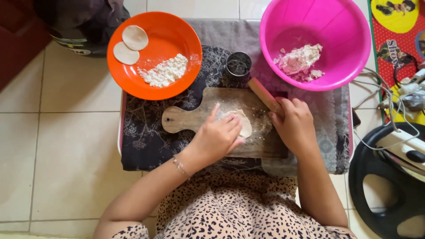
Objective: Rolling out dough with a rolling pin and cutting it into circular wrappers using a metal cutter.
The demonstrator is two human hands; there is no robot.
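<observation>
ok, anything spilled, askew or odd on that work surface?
Nothing serious. Loose flour dusts the wooden paddle-shaped board around the flat dough disc under the left hand. The right hand grips a wooden rolling pin lying at a slant. Flour in the orange plate and pink bowl is contained.

A home floor: tiles (66, 132), flour bowl (349, 44) (pink), wooden board (190, 117).

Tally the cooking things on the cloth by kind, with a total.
Bowls: 2, an orange bowl and a pink bowl
Dough discs: 3, two in the orange bowl, one under the left hand
Wooden board: 1
Rolling pin: 1, in the right hand
Metal cup: 1
Total: 8
</observation>
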